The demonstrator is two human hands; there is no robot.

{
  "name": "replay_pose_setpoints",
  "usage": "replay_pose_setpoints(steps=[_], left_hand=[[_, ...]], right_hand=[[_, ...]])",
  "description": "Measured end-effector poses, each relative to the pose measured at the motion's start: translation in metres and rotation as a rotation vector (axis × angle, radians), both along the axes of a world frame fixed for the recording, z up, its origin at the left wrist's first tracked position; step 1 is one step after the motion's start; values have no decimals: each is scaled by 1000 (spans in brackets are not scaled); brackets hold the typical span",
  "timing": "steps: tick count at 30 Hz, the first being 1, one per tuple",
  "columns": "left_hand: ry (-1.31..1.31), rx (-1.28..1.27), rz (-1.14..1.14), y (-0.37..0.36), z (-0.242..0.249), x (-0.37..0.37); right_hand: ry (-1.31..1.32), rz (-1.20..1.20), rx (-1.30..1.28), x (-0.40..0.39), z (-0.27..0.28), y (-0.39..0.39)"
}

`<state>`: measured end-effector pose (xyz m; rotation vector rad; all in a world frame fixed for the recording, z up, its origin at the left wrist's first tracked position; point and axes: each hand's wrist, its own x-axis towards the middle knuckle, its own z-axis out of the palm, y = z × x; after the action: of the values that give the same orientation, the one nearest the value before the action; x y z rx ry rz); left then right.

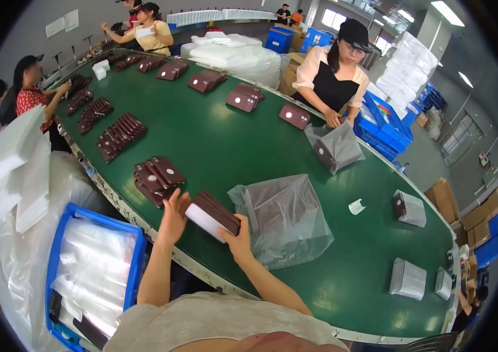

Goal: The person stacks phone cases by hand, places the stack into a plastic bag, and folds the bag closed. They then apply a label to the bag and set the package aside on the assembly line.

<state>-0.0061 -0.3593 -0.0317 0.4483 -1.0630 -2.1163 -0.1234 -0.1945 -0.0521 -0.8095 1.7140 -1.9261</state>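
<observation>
My right hand [238,237] grips the near end of a stack of flat dark-brown cases [218,206], tilted on edge above the green belt. A white foam sheet [202,222] lies along the side of the stack that faces me. At its far left end is my left hand [174,218], fingers spread and apart, fingertips close to the corner. Just beyond that hand lies a loose pile of brown cases [158,176] with white round stickers. To the right of the stack, a clear plastic bag [287,217] with a brown block inside rests on the belt.
Across the belt [342,264], a person [334,76] handles a bagged bundle [334,149]. More brown piles [121,136] line both sides. Wrapped packs [407,278] and a white scrap [356,206] lie rightward. A blue crate [137,264] of plastic bags stands at my left.
</observation>
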Motion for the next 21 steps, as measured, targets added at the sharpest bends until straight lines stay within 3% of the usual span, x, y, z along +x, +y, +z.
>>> replay_pose_setpoints(steps=[1,4,6,9,12,17,21], left_hand=[[114,89,-50,17,2,6],[-22,34,-188,60,-37,11],[-124,-79,-153,56,-26,21],[-319,-313,-86,41,19,35],[-991,-1483,-264,30,88,41],[-864,-1752,-287,35,50,22],[-636,-1565,-201,20,39,31]], right_hand=[[-233,23,-62,2,1,1],[-237,132,-78,18,8,4],[-231,184,-87,21,20,10],[553,-69,34,15,50,30],[661,43,59,5,67,32],[771,203,204,8,21,22],[787,181,208,9,20,29]])
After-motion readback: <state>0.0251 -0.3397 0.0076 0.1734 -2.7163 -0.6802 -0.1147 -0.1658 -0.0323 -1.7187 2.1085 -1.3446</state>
